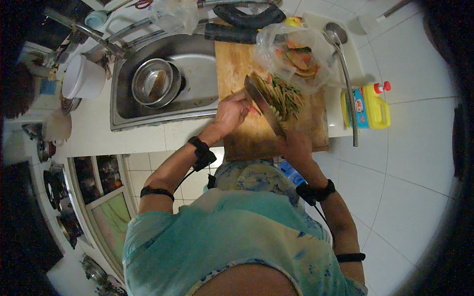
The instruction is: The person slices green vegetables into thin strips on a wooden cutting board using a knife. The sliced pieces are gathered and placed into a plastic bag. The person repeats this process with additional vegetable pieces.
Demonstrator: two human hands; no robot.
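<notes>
My right hand (297, 147) is closed round the handle of a cleaver (260, 98), whose wide blade slants across the wooden cutting board (237, 143). On the blade's left side, my left hand (232, 113) is closed with its fingers bent down near the board; whatever they hold is hidden. Beside those fingertips a small reddish piece (255, 110) shows. A heap of thin green and pale strips (286, 96) lies right of the blade. Behind it, a clear plastic bag (265, 42) holds red-and-green melon rind pieces (298, 59).
To the left is a steel sink (197, 56) with nested metal bowls (153, 83). A white tub (85, 76) stands left of it. A long-handled ladle (347, 79) and a yellow jug (379, 112) with a red cap are right of the board. Dark curved objects (252, 17) lie behind it.
</notes>
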